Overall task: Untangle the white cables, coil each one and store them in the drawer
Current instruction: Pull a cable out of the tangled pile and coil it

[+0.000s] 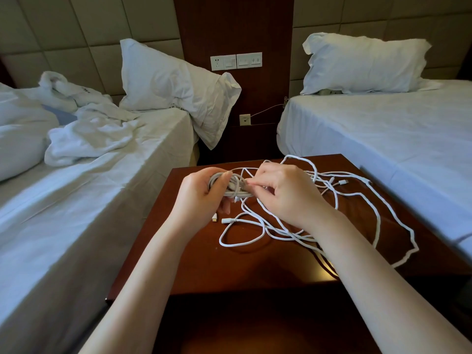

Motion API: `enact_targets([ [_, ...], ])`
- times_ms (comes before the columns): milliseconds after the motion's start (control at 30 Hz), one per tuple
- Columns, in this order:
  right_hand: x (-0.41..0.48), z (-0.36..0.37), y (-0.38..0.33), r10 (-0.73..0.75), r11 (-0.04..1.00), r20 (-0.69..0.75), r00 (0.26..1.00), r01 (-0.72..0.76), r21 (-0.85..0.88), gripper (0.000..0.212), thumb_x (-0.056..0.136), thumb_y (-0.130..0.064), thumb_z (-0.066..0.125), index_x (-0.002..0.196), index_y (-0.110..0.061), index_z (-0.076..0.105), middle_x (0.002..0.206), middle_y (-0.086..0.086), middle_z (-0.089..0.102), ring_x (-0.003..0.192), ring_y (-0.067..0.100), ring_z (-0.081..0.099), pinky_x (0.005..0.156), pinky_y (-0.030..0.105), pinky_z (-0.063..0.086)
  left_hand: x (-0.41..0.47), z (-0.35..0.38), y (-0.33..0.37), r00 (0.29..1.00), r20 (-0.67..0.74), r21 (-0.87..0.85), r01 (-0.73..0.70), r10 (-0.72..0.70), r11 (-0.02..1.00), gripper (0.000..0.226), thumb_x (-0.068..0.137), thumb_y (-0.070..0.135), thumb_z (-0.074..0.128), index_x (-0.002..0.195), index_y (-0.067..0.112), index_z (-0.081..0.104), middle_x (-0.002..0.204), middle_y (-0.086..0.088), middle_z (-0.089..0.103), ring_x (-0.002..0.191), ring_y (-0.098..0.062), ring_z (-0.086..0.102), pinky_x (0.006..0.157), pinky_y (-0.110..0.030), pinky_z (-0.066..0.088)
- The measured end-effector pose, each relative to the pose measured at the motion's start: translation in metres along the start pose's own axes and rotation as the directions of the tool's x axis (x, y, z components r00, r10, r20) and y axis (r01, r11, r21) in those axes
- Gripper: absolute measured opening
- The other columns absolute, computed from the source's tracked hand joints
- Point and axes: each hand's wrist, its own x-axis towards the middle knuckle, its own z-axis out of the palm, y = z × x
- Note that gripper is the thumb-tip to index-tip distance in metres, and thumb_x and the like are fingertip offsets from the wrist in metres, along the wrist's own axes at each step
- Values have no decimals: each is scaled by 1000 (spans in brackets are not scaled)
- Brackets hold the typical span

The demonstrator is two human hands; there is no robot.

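Note:
On the dark wooden nightstand (204, 267) lies a tangle of white cables (332, 200), its loops spreading to the right edge. My left hand (199, 198) is closed around a small coiled bundle of white cable (233, 186) held just above the tabletop. My right hand (286, 192) pinches a strand at the bundle's right side between thumb and fingertips. Two loose connector ends (224, 220) rest on the wood below my left hand. The drawer is not visible.
An unmade bed (89, 175) with crumpled sheets and a pillow (163, 80) stands to the left, a made bed (383, 129) with a pillow to the right. Wall sockets and switches (236, 61) sit on the wooden panel behind the nightstand.

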Motion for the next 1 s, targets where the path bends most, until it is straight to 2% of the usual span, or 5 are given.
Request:
enact_targets([
  [133,0,-3,-9,-49,995,34,998,52,-87,29,90,-18,50,101,-7,75,80,1,64,60,7,43,50,16,28,1,1,-2,996,-93,-27,11,-13,1000,25,99,12,48,80,14,64,47,-1,58,39,-8,52,43,-21,43],
  [333,-3,8,-20,-46,965,83,995,65,-255,41,83,-17,43,111,-5,69,86,2,58,71,18,52,52,23,25,5,2,-7,984,-177,-41,28,-35,999,31,101,15,45,80,2,65,45,-3,57,37,-10,48,44,-25,40],
  [567,2,-4,-2,196,906,95,976,-217,364,18,96,-16,58,98,-13,76,79,-14,62,76,2,58,68,11,40,1,0,5,992,-115,63,-43,50,997,25,99,11,46,80,7,62,44,12,56,36,-7,47,42,-14,37],
  [767,-1,-16,6,269,718,291,918,-392,575,13,77,-29,74,86,-19,75,72,-11,70,68,3,62,66,18,50,-3,-4,12,994,49,60,-100,97,993,20,99,11,47,90,7,65,49,12,58,37,-6,49,42,-14,38],
  [1000,-2,-19,8,201,752,472,859,-444,488,16,85,-29,70,97,-20,73,76,-17,70,70,-1,63,62,14,46,-4,-6,14,981,158,88,-129,114,988,17,98,13,48,94,16,65,56,19,61,41,-5,52,43,-23,45],
])
